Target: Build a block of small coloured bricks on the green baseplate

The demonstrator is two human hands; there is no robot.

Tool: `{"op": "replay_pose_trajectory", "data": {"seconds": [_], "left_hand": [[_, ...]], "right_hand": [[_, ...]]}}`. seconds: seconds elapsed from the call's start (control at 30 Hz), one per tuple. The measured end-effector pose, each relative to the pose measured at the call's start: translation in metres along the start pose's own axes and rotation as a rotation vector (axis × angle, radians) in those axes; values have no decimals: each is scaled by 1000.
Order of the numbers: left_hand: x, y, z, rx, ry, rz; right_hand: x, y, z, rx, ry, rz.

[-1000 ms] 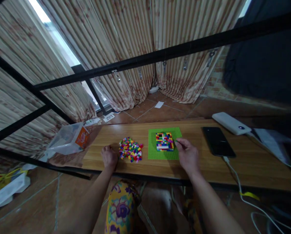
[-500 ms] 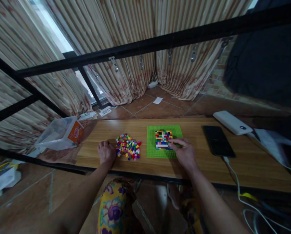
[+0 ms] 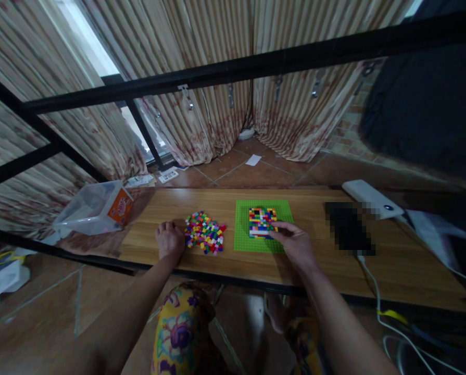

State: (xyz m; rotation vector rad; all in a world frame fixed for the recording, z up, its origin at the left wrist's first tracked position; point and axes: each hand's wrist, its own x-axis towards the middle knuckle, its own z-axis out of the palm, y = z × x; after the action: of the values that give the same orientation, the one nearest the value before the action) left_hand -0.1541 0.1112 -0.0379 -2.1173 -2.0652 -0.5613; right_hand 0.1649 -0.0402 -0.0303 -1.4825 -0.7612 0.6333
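Note:
A green baseplate [image 3: 243, 234] lies on the wooden table [image 3: 318, 260], carrying a multicoloured block of small bricks [image 3: 261, 221]. My right hand [image 3: 294, 245] rests at the plate's right front corner, fingertips touching the brick block's right edge. A loose pile of small coloured bricks [image 3: 204, 233] lies left of the plate. My left hand [image 3: 169, 240] sits curled on the table just left of that pile, knuckles up; whether it holds a brick is hidden.
A clear plastic tub with an orange label [image 3: 96, 209] lies tipped at the table's left end. A dark phone [image 3: 349, 227] and a white power bank [image 3: 372, 199] with cables sit to the right. A black metal frame bar [image 3: 256, 65] crosses overhead; curtains hang behind.
My right hand slid left from beside the plate onto its corner, reaching the brick block. My left hand stayed by the pile. The view tilted slightly.

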Motion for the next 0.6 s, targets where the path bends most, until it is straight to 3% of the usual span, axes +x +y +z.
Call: {"op": "replay_pose_trajectory", "data": {"seconds": [0.33,0.6], "left_hand": [[-1,0,1,38,-9,20],[0,-1,4,19,1,6]], "right_hand": [[-1,-6,-2,155,59,111],[0,-2,4,120,111,149]]}}
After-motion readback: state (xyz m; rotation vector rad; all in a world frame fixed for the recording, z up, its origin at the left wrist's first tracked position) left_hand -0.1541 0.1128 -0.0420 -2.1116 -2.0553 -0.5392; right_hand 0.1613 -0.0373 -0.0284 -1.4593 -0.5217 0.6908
